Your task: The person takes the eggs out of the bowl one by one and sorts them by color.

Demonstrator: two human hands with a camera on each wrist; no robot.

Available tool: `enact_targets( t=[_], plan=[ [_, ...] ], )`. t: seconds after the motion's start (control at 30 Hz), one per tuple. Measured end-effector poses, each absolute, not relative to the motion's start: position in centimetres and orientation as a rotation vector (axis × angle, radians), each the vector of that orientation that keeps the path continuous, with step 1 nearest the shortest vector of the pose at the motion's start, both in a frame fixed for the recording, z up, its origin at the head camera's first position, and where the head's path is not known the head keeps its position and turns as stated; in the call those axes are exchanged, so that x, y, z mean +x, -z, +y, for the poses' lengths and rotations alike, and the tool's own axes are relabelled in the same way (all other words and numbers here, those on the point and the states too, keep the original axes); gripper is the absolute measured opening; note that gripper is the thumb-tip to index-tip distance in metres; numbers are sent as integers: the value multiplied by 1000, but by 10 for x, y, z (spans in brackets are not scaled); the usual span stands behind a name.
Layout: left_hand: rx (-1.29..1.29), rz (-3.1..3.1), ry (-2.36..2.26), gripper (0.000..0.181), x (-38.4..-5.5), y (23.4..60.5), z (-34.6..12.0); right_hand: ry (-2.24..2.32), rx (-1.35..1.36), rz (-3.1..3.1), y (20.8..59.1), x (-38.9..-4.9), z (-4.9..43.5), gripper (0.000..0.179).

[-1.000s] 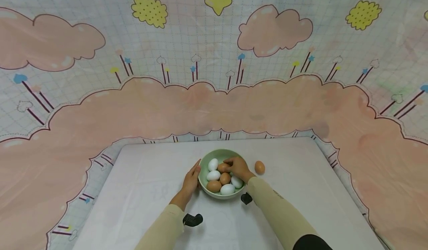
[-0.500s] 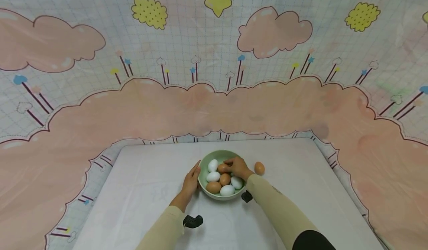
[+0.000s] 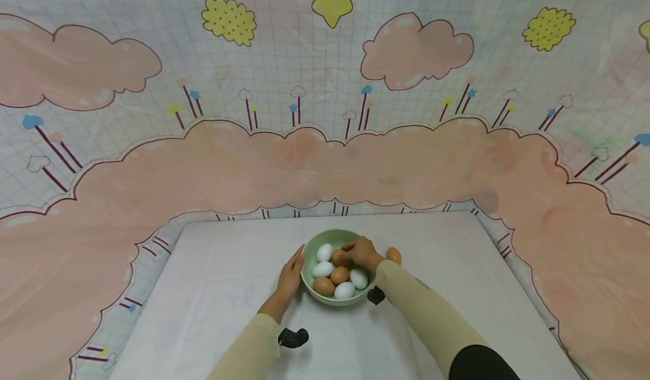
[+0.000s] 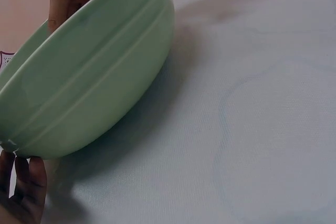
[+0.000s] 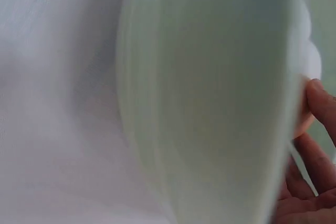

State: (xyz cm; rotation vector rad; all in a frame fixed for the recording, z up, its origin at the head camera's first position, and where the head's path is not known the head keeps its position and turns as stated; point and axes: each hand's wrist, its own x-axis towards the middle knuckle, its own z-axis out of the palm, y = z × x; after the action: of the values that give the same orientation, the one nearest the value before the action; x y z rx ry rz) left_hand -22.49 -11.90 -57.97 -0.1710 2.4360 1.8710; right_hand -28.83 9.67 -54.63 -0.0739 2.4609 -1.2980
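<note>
A light green bowl (image 3: pixel 311 295) stands on the white-covered table, with several white and brown eggs in it. Against its left side rests my left hand (image 3: pixel 289 275), fingers extended along the outer wall; in the left wrist view the fingertips (image 4: pixel 37 171) touch the bowl's side. My right hand (image 3: pixel 364 254) reaches over the rim from the right and pinches a brown egg (image 3: pixel 338 257) inside the bowl. Through the right wrist view, thumb and fingers lie at that brown egg (image 5: pixel 304 111), partly hidden by the bowl wall.
A single brown egg (image 3: pixel 394 255) lies on the table (image 3: pixel 228 289) just right of the bowl, partly behind the right wrist. A cloth backdrop (image 3: pixel 325 165) with printed clouds hangs behind the table. Dark devices (image 3: pixel 293 338) are worn at both wrists.
Several eggs in the bowl have shifted slightly. My right forearm has moved a little, covering part of the loose brown egg. The left hand stays at the bowl.
</note>
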Motion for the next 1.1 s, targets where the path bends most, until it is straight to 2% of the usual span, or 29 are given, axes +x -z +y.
enact_targets(
  t=[0.57, 0.77, 1.1],
  plan=[
    [-189, 2434, -1868, 47, -227, 583, -119, 1488, 41, 2216, 514, -287, 118, 41],
    [-195, 2443, -1844, 48, -229, 583, -118, 1558, 59, 2142, 506, -286, 135, 49],
    [-217, 2440, -1835, 48, -228, 585, -119, 1596, 46, 2189, 499, -286, 176, 43]
  ],
)
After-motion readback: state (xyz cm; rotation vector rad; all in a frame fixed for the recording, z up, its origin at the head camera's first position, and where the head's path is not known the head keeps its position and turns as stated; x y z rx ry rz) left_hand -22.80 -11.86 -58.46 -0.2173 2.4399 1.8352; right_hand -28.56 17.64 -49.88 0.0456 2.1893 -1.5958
